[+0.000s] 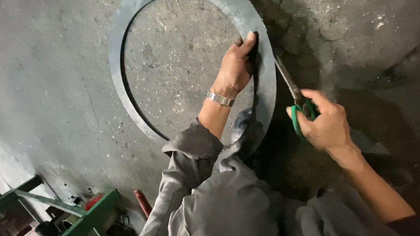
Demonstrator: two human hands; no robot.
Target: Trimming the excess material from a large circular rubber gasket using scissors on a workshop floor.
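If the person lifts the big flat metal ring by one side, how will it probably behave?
The metal ring looks thin and wide, so it would probably flex and sag. It seems light for its size, since the left hand steadies it alone. Its cut edges, near the snips, may be sharp.

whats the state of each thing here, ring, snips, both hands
sheet-metal ring: flat on the concrete floor, held at its right side
tin snips: green handles gripped, blades at the ring's outer edge
left hand: gripping the ring's inner edge
right hand: closed round the snips' handles
green metal frame: standing at lower left
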